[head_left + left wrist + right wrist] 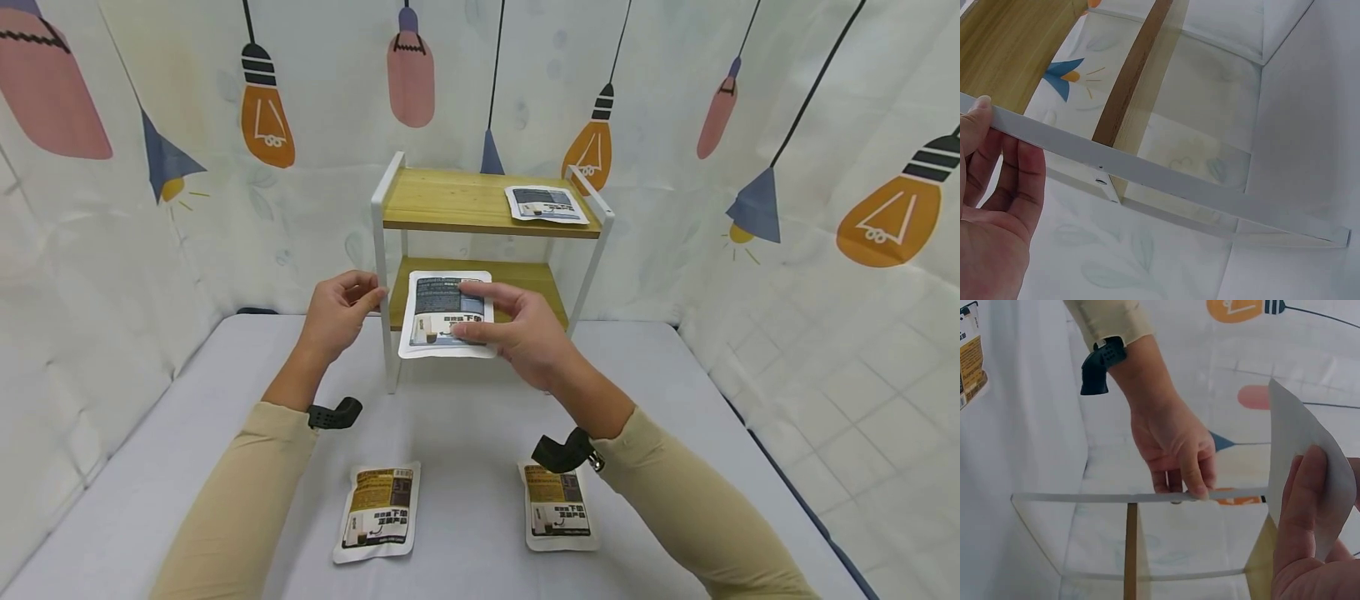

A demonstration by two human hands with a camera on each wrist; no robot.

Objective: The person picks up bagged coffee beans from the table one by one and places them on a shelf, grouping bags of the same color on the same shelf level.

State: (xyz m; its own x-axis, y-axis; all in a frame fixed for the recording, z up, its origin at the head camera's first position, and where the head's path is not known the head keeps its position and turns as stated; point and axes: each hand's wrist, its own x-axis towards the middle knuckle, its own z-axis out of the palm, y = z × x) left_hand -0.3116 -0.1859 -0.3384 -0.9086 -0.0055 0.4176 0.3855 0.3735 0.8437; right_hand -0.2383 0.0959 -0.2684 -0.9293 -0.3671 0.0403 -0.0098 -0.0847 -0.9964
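Note:
My left hand (341, 312) pinches the white front-left post of a small two-tier shelf (457, 200); the left wrist view shows the thumb and fingers around that post (1054, 139). With my right hand (528, 333) I grip a white pouch with a blue-and-white label (446, 312) by its right side, in front of the lower shelf board (555, 287). The pouch's plain back (1300, 437) faces the right wrist camera. A similar blue-labelled pouch (546, 204) lies at the right of the top board.
Two pouches with brown-and-yellow labels lie on the white table (465, 517) nearer to me, one at left (378, 512) and one at right (558, 517). Behind the shelf hangs a white curtain (330, 200) printed with lamps.

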